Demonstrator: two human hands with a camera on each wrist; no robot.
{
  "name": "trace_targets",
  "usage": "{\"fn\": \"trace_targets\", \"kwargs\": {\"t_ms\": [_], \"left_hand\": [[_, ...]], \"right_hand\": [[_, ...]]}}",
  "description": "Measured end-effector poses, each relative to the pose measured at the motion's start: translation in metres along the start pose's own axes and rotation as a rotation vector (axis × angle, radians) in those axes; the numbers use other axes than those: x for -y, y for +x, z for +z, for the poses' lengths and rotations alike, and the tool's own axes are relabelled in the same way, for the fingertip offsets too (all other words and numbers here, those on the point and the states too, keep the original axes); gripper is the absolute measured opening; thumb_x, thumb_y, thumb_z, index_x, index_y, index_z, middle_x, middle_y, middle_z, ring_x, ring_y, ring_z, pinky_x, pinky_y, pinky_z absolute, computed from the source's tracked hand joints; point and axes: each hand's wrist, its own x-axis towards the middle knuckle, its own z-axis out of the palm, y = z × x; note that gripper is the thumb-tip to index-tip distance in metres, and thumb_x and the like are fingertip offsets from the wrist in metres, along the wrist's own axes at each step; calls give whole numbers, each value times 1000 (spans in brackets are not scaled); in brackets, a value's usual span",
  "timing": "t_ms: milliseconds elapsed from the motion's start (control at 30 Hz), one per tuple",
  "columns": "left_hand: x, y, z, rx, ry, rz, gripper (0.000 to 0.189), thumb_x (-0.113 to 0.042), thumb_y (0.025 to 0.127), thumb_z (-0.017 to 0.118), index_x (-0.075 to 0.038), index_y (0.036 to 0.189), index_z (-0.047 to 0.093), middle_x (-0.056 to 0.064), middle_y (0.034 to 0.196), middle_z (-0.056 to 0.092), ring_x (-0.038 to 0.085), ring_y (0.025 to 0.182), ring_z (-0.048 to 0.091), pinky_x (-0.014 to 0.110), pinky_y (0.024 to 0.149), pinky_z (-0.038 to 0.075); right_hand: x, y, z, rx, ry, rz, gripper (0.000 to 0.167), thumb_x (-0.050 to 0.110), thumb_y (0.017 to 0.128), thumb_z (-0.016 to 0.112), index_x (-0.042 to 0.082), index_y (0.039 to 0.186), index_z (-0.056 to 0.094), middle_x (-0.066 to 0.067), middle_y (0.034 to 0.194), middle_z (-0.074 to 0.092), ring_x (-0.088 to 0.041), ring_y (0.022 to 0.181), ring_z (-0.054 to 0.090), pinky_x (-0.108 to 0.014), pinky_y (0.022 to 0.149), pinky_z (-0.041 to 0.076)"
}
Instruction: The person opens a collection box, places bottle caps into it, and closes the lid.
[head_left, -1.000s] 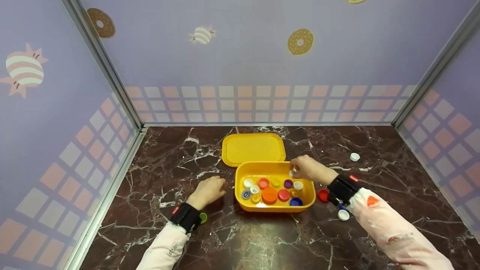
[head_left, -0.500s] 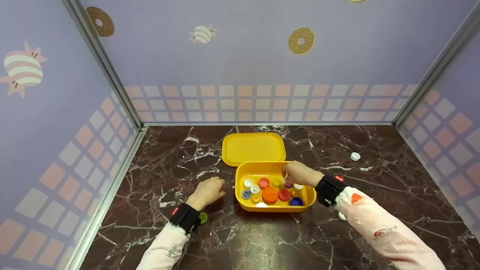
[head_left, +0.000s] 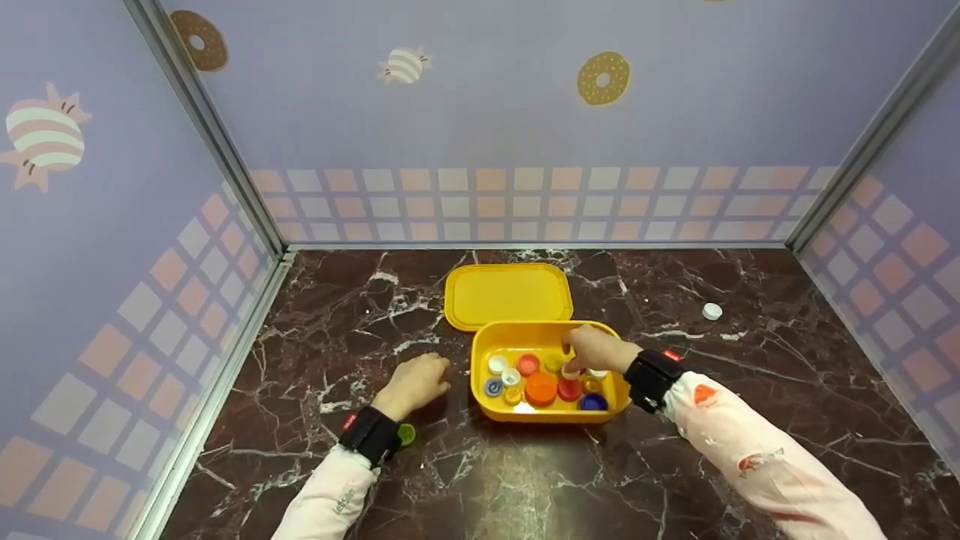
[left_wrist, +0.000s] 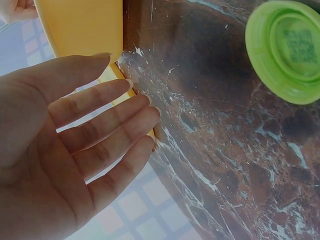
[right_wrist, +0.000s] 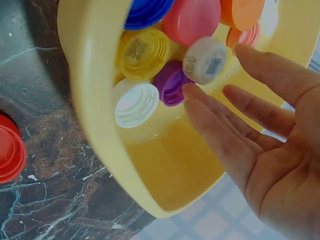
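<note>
My right hand (head_left: pixel 600 349) reaches into a yellow plastic box (head_left: pixel 551 415) with its fingers spread. In the right wrist view, a white bottle cap (right_wrist: pixel 204 62) lies by the fingertips, beside a purple cap (right_wrist: pixel 171 90) and overlapping it. Several other caps lie around these: another white cap (right_wrist: pixel 136 105), a yellow cap (right_wrist: pixel 142 54), a pink cap (right_wrist: pixel 191 21) and a blue cap (right_wrist: pixel 145 12). Left of the box, my left hand (head_left: pixel 412 382) holds nothing, its fingers relaxed. A green cap (left_wrist: pixel 285 52) lies on the table near the left wrist.
Behind the box lies its yellow lid (head_left: pixel 508 296), flat on the dark marbled table (head_left: pixel 315 300). A white cap (head_left: pixel 712 311) sits at the back right. A red cap (right_wrist: pixel 10 150) lies just outside the box. Patterned walls (head_left: pixel 495 112) enclose the table's back and sides.
My right hand has moved left and down into the box, and the white cap it pinched now lies among the others, let go. The left hand stays where it was.
</note>
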Motion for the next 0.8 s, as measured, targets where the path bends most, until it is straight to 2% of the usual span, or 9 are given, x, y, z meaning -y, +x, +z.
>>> {"fn": "trace_targets", "kwargs": {"t_ms": [100, 267, 400, 533, 800], "left_hand": [[1, 0, -1, 7, 10, -8, 17, -14, 73, 70, -4, 82, 60, 9, 77, 53, 32, 73, 58, 46, 60, 47], [3, 0, -4, 19, 19, -25, 18, -16, 74, 71, -5, 80, 58, 10, 78, 54, 31, 74, 57, 45, 60, 47], [4, -1, -6, 27, 23, -34, 19, -17, 74, 71, -6, 77, 56, 9, 78, 53, 31, 74, 57, 45, 60, 47], [6, -5, -6, 20, 17, -32, 18, -16, 73, 71, -5, 78, 57, 8, 75, 52, 31, 72, 57, 45, 59, 47], [13, -14, -8, 33, 19, -40, 18, -16, 73, 71, -5, 77, 56, 8, 75, 52, 31, 72, 57, 45, 58, 47]], "right_hand": [[-2, -2, -5, -43, -16, -5, 26, 12, 73, 75, -5, 87, 61, -6, 69, 56, -18, 59, 48, -33, 60, 42], [-7, -6, -15, -139, -5, -63, 23, 8, 72, 75, -5, 84, 61, -4, 64, 54, -18, 55, 49, -31, 53, 43], [-12, -12, -22, -195, 14, -81, 22, 8, 73, 74, -6, 85, 63, -8, 69, 59, -17, 57, 53, -30, 54, 46], [-16, -20, -28, -244, 69, -44, 20, 8, 74, 73, -5, 87, 63, -10, 72, 61, -17, 57, 55, -29, 53, 47], [-33, -42, -40, -327, 181, 67, 11, 8, 79, 69, 0, 84, 63, -4, 70, 60, -17, 57, 56, -28, 52, 48]]}}
